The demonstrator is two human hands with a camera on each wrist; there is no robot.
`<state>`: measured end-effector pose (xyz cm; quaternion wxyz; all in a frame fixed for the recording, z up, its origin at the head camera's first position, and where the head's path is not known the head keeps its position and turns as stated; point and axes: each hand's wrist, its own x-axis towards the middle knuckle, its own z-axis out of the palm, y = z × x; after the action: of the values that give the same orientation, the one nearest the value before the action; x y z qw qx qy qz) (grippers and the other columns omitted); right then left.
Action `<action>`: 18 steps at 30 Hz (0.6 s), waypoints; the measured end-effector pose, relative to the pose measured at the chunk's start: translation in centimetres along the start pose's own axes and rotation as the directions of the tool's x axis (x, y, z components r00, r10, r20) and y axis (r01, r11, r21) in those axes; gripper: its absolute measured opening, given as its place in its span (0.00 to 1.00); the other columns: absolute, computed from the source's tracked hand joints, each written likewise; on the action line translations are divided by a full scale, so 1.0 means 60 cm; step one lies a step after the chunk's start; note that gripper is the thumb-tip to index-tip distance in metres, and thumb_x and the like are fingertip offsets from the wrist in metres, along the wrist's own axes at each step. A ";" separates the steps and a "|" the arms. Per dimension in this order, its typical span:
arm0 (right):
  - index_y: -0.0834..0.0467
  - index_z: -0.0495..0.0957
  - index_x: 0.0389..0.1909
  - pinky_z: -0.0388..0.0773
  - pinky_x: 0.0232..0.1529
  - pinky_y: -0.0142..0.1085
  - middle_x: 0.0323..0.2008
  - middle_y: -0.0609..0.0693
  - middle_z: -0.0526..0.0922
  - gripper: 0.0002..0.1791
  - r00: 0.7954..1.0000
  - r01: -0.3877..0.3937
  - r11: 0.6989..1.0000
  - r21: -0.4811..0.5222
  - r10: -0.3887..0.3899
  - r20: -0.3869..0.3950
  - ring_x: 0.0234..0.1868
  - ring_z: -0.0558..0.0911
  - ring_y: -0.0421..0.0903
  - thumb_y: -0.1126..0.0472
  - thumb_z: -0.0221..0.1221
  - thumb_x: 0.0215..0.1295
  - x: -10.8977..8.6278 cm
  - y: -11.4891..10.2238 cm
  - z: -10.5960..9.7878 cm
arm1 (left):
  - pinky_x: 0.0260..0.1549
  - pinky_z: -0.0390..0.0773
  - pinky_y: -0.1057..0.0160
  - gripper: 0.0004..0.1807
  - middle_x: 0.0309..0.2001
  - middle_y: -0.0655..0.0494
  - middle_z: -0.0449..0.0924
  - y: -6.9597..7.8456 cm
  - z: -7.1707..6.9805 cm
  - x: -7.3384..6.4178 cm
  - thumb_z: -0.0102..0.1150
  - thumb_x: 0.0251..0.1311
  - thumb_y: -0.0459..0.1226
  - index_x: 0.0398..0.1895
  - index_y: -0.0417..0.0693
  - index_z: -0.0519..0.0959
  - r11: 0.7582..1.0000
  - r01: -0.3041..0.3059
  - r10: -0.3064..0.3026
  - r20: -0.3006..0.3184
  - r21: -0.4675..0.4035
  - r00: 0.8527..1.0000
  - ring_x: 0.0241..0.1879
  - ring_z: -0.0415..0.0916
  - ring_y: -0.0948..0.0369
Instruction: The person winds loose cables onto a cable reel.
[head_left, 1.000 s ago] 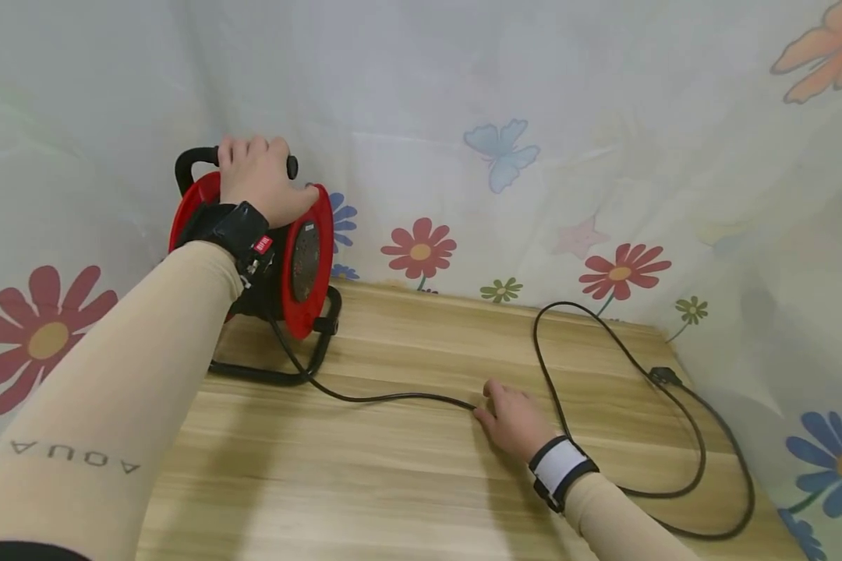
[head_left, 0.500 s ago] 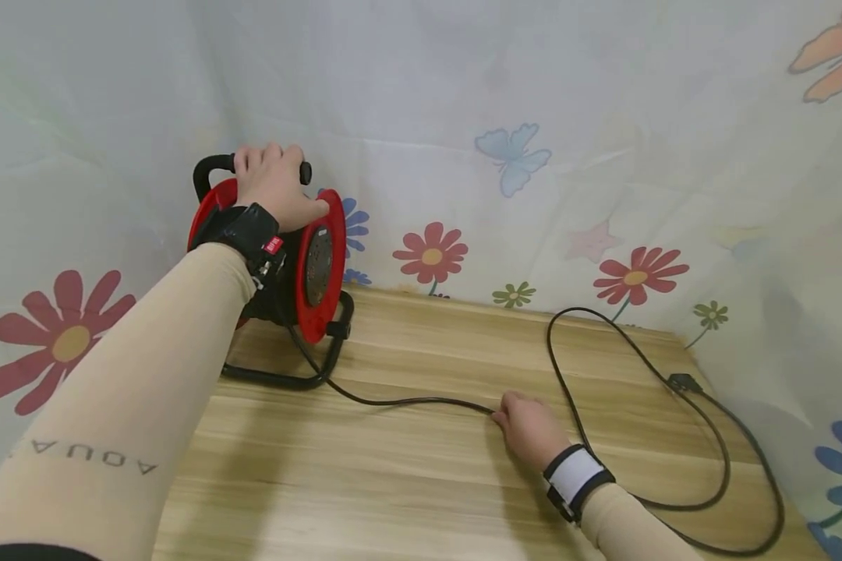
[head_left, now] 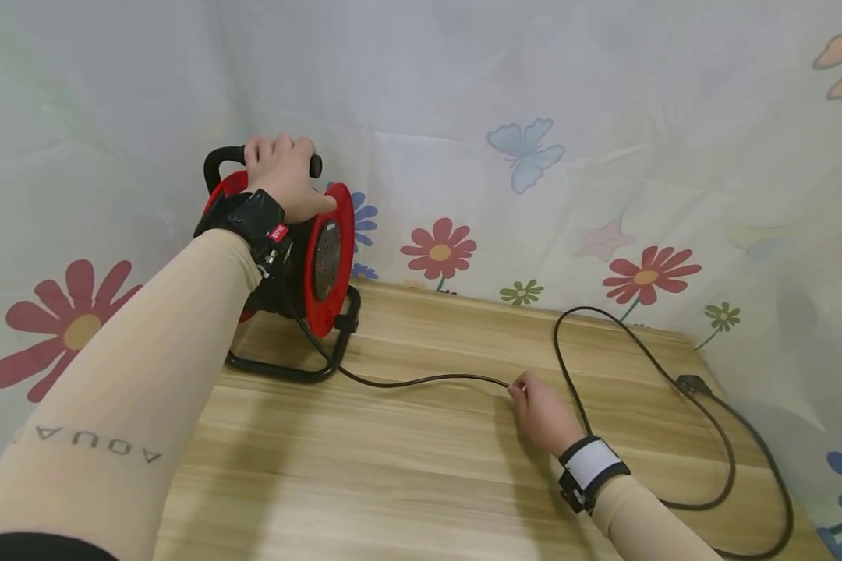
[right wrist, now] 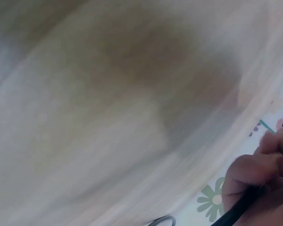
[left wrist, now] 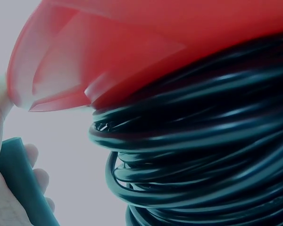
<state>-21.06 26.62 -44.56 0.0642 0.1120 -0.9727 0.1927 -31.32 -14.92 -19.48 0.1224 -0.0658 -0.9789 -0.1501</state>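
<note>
A red and black cable reel stands on its black tubular frame at the left of the wooden tabletop. My left hand holds the reel's top handle, fingers over the grip and thumb against the red rim. In the left wrist view, thick turns of black cable fill the drum below the red flange. From the drum a length of black cable runs right to my right hand, which pinches it between thumb and fingers. The right wrist view shows the cable passing through those fingers.
Beyond my right hand, the cable lies in a wide loop ending in a black plug near the table's right edge. A white curtain printed with flowers and butterflies closes off the back and sides.
My right hand has risen a little and now pinches the cable more closely, lifting the stretch before it slightly. The left hand keeps its hold on the handle. The head view has shifted slightly left.
</note>
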 end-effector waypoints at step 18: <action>0.59 0.75 0.31 0.69 0.24 0.39 0.21 0.50 0.75 0.10 0.998 0.050 0.999 0.000 -0.050 0.025 0.22 0.71 0.44 0.60 0.50 0.71 0.001 0.015 -0.024 | 0.66 0.35 0.36 0.38 0.57 0.35 0.62 0.039 -0.013 -0.030 0.61 0.52 0.46 0.63 0.39 0.61 0.997 -0.083 0.083 0.046 0.001 0.996 0.65 0.45 0.41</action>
<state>-21.24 27.95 -43.58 0.0568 0.1387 -0.9704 0.1895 -29.03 -13.13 -18.61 0.1061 -0.1095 -0.9780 -0.1421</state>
